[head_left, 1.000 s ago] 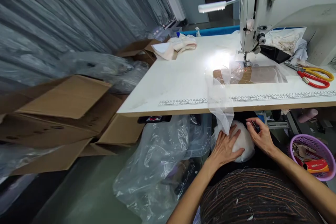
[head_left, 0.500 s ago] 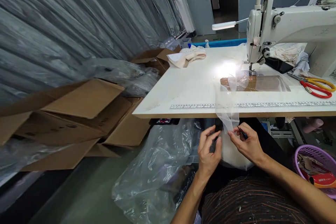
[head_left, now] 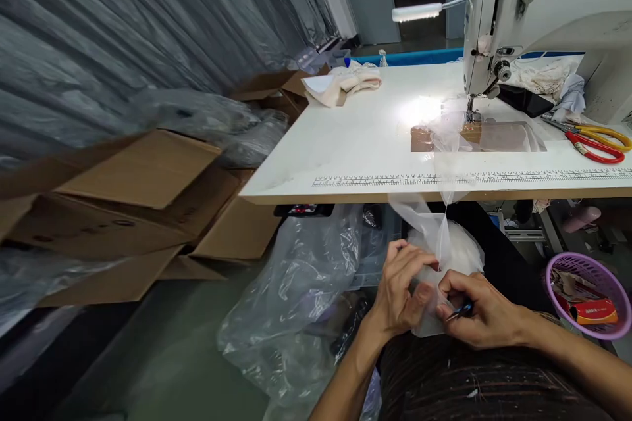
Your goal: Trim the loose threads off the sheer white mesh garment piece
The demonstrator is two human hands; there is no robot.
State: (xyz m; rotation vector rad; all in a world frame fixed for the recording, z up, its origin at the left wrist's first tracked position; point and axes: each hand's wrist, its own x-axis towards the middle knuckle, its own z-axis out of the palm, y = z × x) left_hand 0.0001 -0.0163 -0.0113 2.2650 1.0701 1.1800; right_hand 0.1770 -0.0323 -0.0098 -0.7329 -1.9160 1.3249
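Sheer white fabric (head_left: 439,237) hangs from the sewing machine over the table's front edge, down to my lap. My left hand (head_left: 402,286) is closed on the fabric, fingers pinching it near a narrow gathered strip. Close on its right, my right hand (head_left: 478,309) pinches the same fabric between thumb and forefinger. It also keeps a small dark pointed tool (head_left: 463,308), seemingly thread snips, tucked in the palm; the fingers partly hide it. A bunched white pile of fabric (head_left: 467,250) lies on my lap behind the hands. The sewing machine's needle and presser foot (head_left: 473,112) stand above the fabric's far end.
The white table (head_left: 345,151) carries a printed ruler along its front edge. Red and yellow-handled scissors (head_left: 592,141) lie at right, folded cloth (head_left: 345,84) at back left. Cardboard boxes (head_left: 143,168) and plastic bags (head_left: 306,289) crowd the left. A purple basket (head_left: 587,263) stands at lower right.
Both hands have come down toward my lap and drawn the fabric with them. My left hand, apart from the fabric before, now grips it. The view has tilted slightly down.
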